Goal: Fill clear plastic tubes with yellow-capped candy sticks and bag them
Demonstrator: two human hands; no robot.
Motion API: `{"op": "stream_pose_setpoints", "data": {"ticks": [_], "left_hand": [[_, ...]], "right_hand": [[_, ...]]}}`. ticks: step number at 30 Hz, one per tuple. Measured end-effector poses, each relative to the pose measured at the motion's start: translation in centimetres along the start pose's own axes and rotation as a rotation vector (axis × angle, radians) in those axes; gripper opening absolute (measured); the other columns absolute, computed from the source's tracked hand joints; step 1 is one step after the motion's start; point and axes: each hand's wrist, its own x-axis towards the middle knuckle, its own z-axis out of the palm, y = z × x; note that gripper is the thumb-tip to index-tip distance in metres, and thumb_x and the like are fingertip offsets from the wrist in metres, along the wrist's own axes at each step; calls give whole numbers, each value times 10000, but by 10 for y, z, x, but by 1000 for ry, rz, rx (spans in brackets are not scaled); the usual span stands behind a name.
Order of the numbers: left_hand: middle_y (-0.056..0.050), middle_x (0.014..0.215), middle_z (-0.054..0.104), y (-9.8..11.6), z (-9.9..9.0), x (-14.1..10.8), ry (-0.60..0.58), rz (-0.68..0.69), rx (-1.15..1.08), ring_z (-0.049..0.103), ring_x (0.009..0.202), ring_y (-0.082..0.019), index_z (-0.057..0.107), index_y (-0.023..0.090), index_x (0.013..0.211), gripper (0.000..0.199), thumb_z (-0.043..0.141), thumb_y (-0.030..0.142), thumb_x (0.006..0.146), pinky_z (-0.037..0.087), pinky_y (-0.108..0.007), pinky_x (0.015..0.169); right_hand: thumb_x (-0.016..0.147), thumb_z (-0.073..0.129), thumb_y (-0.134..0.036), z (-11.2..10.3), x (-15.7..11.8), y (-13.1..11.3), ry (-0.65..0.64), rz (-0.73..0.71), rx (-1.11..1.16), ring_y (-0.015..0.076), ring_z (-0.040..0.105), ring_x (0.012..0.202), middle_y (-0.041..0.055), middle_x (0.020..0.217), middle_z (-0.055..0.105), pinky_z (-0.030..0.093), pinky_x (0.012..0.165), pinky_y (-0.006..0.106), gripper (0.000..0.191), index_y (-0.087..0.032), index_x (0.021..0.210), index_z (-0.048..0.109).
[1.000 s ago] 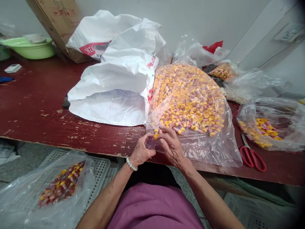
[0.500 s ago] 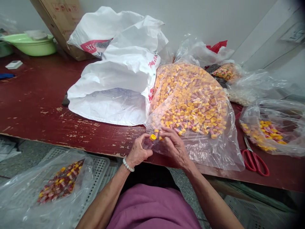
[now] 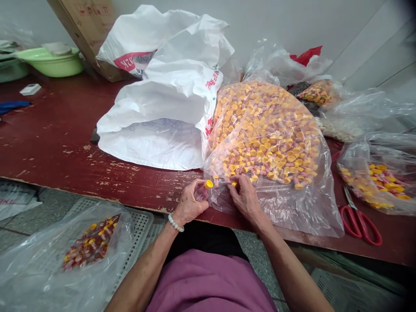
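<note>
Head view, seated work at a dark-red, paint-worn wooden table (image 3: 65,130). A small clear plastic vessel (image 3: 200,193) is held near the table's front edge by the left hand (image 3: 190,203), its fingers curled and closed around the sides. A round bright-yellow plastic cap (image 3: 209,184) is seen at the vessel's upper end (seated or merely resting there, it cannot be told). By the right hand (image 3: 245,195), just beside the bag's near edge, the fingers are kept bent and partly gathered; a small yellow-topped piece (image 3: 234,184) is shown at the fingertips, but whether it is gripped or only touched cannot be made out.

Progress, as judged from the layout: one vessel is in hand with its yellow end in place or nearly so. Much is left unhandled: a large clear plastic bag (image 3: 302,219) is spread flat and heaped with pink-bodied, yellow-topped pieces (image 3: 266,138). Clear plastic items (image 3: 170,125) are lodged in the mouth of the open white woven sack (image 3: 162,93), just left of the bag. At lower left, a modest heap of red-and-yellow pieces (image 3: 92,242) is contained in another clear bag (image 3: 39,268); whether these are completed ones cannot be confirmed.
</note>
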Motion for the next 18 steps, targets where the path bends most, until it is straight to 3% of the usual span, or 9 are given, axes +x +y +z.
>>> {"op": "stream_pose_setpoints", "data": {"ticks": [3, 5, 7, 13, 16, 18], "left_hand": [[-31, 854, 619, 1, 2, -1, -18, 56, 42, 585, 757, -130, 562, 131, 937, 354, 550, 39, 596, 480, -231, 702], [-32, 860, 629, 4, 4, -2, -34, 73, 96, 592, 762, -137, 562, 137, 954, 376, 548, 36, 592, 477, -240, 718], [-36, 894, 639, 7, 6, -4, -58, 87, 154, 598, 788, -150, 563, 145, 983, 422, 539, 25, 579, 473, -253, 744], [-34, 903, 647, 9, 8, -8, -94, 102, 204, 602, 789, -159, 564, 158, 1000, 429, 534, 29, 592, 471, -263, 747], [-35, 904, 646, 7, 8, -9, -91, 103, 153, 601, 794, -157, 561, 157, 996, 431, 537, 20, 588, 471, -256, 746], [-36, 904, 645, 5, 8, -9, -97, 88, 101, 601, 798, -155, 558, 154, 993, 435, 535, 9, 583, 472, -252, 742]], "right_hand": [[838, 555, -314, -18, -7, 5, 50, 160, 313, 175, 590, 770, 58, 909, 618, 490, 712, 338, 253, -191, 1058, 530], [852, 555, -318, -29, -14, -2, 51, 167, 472, 175, 613, 835, 62, 966, 631, 501, 741, 337, 239, -206, 1061, 532], [853, 567, -287, -39, -20, -18, 31, 60, 485, 177, 611, 908, 62, 1016, 626, 499, 784, 334, 206, -217, 1047, 558], [867, 523, -138, -50, -19, -61, -17, -378, 196, 164, 590, 964, 67, 1020, 615, 514, 807, 311, 258, -229, 1103, 571], [876, 489, -117, -50, -16, -66, -75, -464, 148, 176, 572, 1029, 76, 1088, 611, 498, 874, 348, 342, -240, 1194, 519], [873, 484, -125, -48, -14, -65, -89, -439, 155, 191, 552, 1084, 78, 1144, 597, 472, 927, 386, 376, -249, 1227, 484]]}}
